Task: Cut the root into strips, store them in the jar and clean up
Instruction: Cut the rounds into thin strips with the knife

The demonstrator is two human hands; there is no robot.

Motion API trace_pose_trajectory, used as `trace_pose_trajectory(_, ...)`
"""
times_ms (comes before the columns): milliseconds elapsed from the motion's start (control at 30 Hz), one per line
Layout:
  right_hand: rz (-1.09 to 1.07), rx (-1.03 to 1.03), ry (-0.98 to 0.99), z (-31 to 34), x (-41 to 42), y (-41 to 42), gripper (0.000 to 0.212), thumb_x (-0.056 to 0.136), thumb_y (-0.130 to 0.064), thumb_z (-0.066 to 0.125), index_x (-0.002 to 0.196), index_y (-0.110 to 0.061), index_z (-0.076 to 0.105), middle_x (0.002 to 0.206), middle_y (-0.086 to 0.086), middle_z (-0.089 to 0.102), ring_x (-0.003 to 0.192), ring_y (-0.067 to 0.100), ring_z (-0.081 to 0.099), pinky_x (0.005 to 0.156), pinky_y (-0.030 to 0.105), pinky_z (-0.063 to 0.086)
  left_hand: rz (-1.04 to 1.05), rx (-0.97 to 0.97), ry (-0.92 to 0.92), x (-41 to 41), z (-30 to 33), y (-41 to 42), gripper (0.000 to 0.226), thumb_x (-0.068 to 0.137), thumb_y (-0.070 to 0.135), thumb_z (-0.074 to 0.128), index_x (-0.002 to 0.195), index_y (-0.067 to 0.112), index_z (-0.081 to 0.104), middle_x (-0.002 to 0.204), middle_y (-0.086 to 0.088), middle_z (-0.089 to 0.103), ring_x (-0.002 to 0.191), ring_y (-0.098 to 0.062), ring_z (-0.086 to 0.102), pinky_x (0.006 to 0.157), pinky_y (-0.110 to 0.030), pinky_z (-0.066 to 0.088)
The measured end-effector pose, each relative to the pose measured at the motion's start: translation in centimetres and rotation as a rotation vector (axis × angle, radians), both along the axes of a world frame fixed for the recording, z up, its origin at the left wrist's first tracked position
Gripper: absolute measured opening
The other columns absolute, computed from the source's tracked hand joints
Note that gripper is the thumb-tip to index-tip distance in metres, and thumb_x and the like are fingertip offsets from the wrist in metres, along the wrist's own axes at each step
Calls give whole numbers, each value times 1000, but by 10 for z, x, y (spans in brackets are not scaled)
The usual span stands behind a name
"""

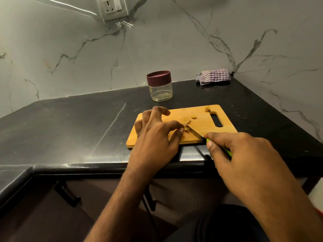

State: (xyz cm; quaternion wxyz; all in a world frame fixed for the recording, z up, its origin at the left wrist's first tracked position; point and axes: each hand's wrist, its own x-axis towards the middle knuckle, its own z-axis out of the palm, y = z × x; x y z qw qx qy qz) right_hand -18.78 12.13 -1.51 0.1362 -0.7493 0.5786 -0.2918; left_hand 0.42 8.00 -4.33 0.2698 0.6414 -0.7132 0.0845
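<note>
A wooden cutting board (pixel 201 123) lies on the black counter. On it my left hand (pixel 155 135) pinches a small yellowish root piece (pixel 186 128) between thumb and forefinger. My right hand (pixel 244 158) grips a knife with a green handle (pixel 227 151); the knife blade (pixel 194 133) rests against the root piece. A thin slice (pixel 185 120) and two small offcuts (pixel 193 117) (pixel 207 109) lie further back on the board. The clear jar (pixel 160 88) with its maroon lid on stands behind the board.
A checked cloth (pixel 214 76) lies bunched at the back right corner of the counter (pixel 70 123). Marble walls close off the back and right. A wall socket (pixel 112 7) sits high up. Cabinet handles show below the counter edge.
</note>
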Motion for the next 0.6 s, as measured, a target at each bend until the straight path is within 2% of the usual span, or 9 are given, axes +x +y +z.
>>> trace_pose_trajectory(267, 95, -36, 2, -5, 18, 0, 38, 99, -45, 34, 135, -43, 44, 105, -17, 61, 74, 1, 40, 71, 14, 38, 55, -37, 160, 4, 0, 1, 15, 92, 41, 68, 103, 36, 75, 130, 8, 47, 129, -13, 31, 103, -40, 30)
trace_pose_trajectory(400, 95, -41, 9, -6, 18, 0, 37, 99, -45, 33, 133, -42, 45, 85, -17, 51, 72, 2, 42, 69, 14, 38, 101, 77, 265, 3, 10, -1, 2, 89, 46, 70, 89, 44, 70, 124, 13, 45, 129, -13, 31, 97, -34, 18)
trace_pose_trajectory(467, 81, -46, -7, -6, 17, 0, 35, 98, -45, 34, 131, -41, 48, 76, -18, 45, 70, 2, 48, 66, 15, 40, 136, 153, 313, 3, 15, -2, 8, 87, 48, 72, 82, 46, 65, 126, 12, 44, 133, -15, 27, 96, -34, 13)
trace_pose_trajectory(533, 69, -65, -36, -5, 17, 0, 35, 98, -44, 36, 129, -41, 50, 76, -17, 50, 71, 3, 52, 66, 16, 44, 151, 187, 325, 3, 18, -4, 13, 86, 48, 73, 78, 47, 63, 129, 11, 44, 136, -16, 24, 96, -36, 12)
trace_pose_trajectory(600, 67, -77, -56, -6, 18, 0, 35, 98, -44, 36, 129, -40, 51, 84, -16, 57, 75, 3, 53, 69, 17, 46, 153, 197, 338, 3, 18, -5, 13, 85, 48, 73, 77, 47, 63, 131, 11, 45, 136, -17, 24, 100, -38, 15)
